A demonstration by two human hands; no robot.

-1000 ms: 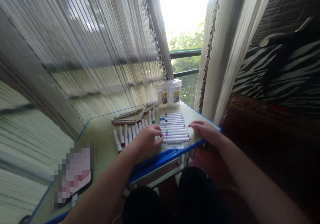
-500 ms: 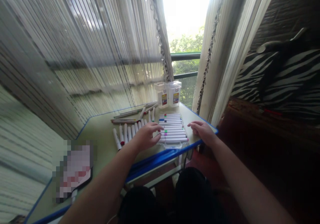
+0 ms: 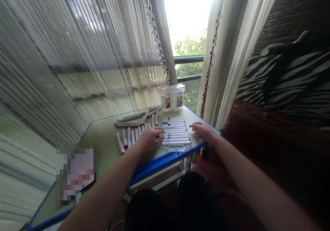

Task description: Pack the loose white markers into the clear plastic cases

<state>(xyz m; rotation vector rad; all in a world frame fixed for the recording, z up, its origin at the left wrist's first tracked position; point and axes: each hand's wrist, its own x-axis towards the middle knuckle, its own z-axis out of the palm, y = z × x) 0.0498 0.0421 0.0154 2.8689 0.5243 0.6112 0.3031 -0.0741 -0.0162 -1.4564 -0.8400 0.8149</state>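
A clear tray of white markers point(image 3: 175, 132) with coloured caps lies near the front right edge of a pale green table point(image 3: 103, 140) with a blue rim. My left hand point(image 3: 151, 138) rests at the tray's left side, fingers curled over the marker ends. My right hand point(image 3: 203, 130) lies palm down at the tray's right side, fingers stretched toward it. A row of loose white markers point(image 3: 130, 136) lies just left of my left hand.
Two clear plastic jars point(image 3: 172, 97) stand at the table's far edge by the window. Several pencils point(image 3: 131, 121) lie behind the loose markers. A flat dark-edged object point(image 3: 77, 176) sits at the near left. Curtains hang left and right; a zebra-patterned cloth is at right.
My hands stay at the two sides of the tray, with the left fingers shifting slightly over the marker ends. The view has shifted a little with my head.
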